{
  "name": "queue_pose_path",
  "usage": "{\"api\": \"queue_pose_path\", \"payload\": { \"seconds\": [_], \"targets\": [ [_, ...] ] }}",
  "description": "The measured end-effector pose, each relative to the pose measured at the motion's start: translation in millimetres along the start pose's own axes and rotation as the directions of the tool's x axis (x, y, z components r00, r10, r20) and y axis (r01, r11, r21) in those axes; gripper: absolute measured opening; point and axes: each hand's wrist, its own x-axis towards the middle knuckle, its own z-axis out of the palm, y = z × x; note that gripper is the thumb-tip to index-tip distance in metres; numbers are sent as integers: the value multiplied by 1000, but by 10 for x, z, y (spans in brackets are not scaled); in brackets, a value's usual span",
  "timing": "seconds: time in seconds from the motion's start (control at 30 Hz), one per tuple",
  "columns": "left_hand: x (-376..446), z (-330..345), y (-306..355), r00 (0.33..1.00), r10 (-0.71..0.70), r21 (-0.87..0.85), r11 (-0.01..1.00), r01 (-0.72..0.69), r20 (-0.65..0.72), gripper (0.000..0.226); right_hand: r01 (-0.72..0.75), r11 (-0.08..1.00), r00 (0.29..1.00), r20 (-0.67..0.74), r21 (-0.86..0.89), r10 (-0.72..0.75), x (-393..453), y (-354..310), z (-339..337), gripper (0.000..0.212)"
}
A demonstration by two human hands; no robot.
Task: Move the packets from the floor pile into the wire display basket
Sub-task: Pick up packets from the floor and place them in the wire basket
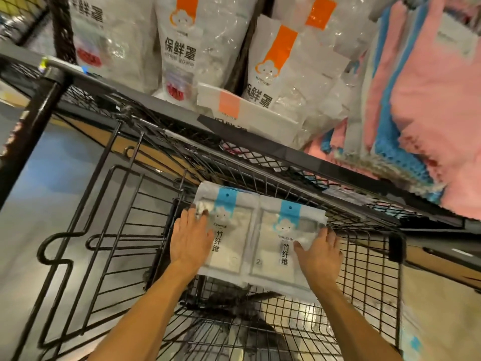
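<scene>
Both arms are reaching down into the wire display basket [369,259]; two white packets with blue tabs lie side by side between the hands, touching along their inner edges, flat against the black mesh; the left hand [191,237] lies spread on the left packet [234,230], fingers straight and fairly wide, fingertips up near the packet's top corner, palm covering its outer edge; nothing is pinched there, it just presses; the right hand [321,252] rests on the right packet [276,246], thumb stretched inward across the clear front, fingers running along the packet's outer edge; whether those fingers curl under the edge I cannot tell; beyond both sets of fingertips the basket's wire wall rises to the dark rim of an upper shelf [182,113]; past that rim stand white bags with orange tabs [182,48]; farther off to the right hand's side hang pink and blue cloths [429,113]; outward of the left hand a black wire frame [78,230] stands over grey floor [23,256].
</scene>
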Motion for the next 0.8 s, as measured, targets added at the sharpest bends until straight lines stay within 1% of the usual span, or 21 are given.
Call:
{"api": "queue_pose_path", "payload": {
  "seconds": [0.07,0.17,0.27,0.37,0.47,0.6,0.73,0.8],
  "targets": [
    [-49,-99,17,1000,24,23,999,-24,5,49,100,995,995,-4,-6,-100,4,85,-63,84],
    [-150,-362,86,999,32,61,998,-31,-28,54,206,978,977,-42,-42,-207,-74,157,-255,74],
    [-313,-672,189,999,13,96,995,-8,-53,56,281,956,953,-93,-80,-288,-190,181,-525,72],
    [-526,-969,326,993,5,98,995,7,-118,56,336,935,932,-102,-116,-348,-320,207,-793,74],
    [-760,-1244,461,985,8,131,991,15,-170,61,380,915,909,-129,-140,-397,-475,246,-1068,71],
    [-1057,-1558,577,972,33,120,993,-5,-232,68,417,896,886,-153,-152,-438,-708,336,-1407,71],
    [-1324,-1808,717,966,46,108,994,-19,-256,61,430,893,876,-176,-137,-449,-960,463,-1727,68],
    [-1444,-1953,831,958,77,103,993,-50,-277,62,423,897,875,-200,-129,-441,-1133,556,-1874,68]
  ]
}}
